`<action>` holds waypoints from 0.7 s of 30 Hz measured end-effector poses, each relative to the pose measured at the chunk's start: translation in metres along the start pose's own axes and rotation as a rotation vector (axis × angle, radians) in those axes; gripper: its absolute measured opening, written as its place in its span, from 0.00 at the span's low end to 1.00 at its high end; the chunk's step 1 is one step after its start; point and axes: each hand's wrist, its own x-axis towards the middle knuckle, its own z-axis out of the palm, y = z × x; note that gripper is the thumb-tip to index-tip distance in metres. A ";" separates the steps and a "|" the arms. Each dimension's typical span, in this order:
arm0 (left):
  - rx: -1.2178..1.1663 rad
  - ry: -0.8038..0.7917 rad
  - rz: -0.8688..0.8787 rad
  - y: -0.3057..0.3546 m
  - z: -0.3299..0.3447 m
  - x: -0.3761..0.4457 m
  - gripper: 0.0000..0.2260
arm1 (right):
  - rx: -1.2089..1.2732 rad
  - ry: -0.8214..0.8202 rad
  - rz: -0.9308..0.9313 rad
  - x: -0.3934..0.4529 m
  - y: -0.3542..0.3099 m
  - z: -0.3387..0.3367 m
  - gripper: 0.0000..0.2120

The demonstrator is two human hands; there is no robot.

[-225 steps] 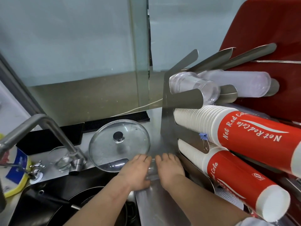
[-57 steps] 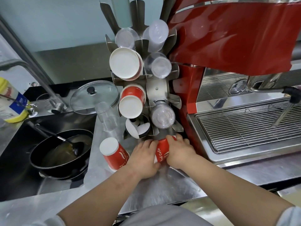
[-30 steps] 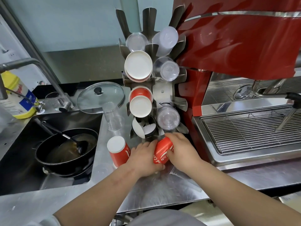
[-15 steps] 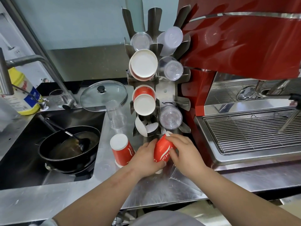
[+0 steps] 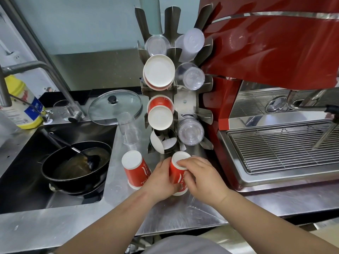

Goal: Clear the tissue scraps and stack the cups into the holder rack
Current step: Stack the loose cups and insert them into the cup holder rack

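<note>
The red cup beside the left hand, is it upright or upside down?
Upside down: the red cup rests on its rim, white base facing up, on the counter.

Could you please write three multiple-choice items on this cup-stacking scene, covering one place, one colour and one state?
1. Where does the black pan sit?
A. in the sink
B. on the drip grille
C. in the rack

2. What colour is the cup held by both hands?
A. blue
B. red and white
C. green

3. How does the loose paper cup by the left hand stand?
A. upside down
B. crushed flat
C. mouth up

Answers: 1 A, it rests in the basin; 2 B, red wall, white base; 3 A, closed base up. Right hand grips too.
</note>
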 end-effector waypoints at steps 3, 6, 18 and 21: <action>0.005 0.000 -0.023 -0.002 0.002 0.000 0.35 | 0.029 -0.050 0.027 0.003 0.001 0.000 0.15; 0.025 -0.015 -0.049 -0.006 0.002 0.000 0.32 | 0.035 -0.086 0.011 0.004 0.001 0.002 0.13; 0.150 -0.055 0.059 0.004 -0.020 -0.017 0.36 | 0.092 -0.027 0.140 -0.008 0.000 -0.022 0.14; 0.191 0.036 0.178 0.021 -0.033 -0.041 0.39 | 0.063 -0.078 0.181 -0.031 -0.009 -0.046 0.17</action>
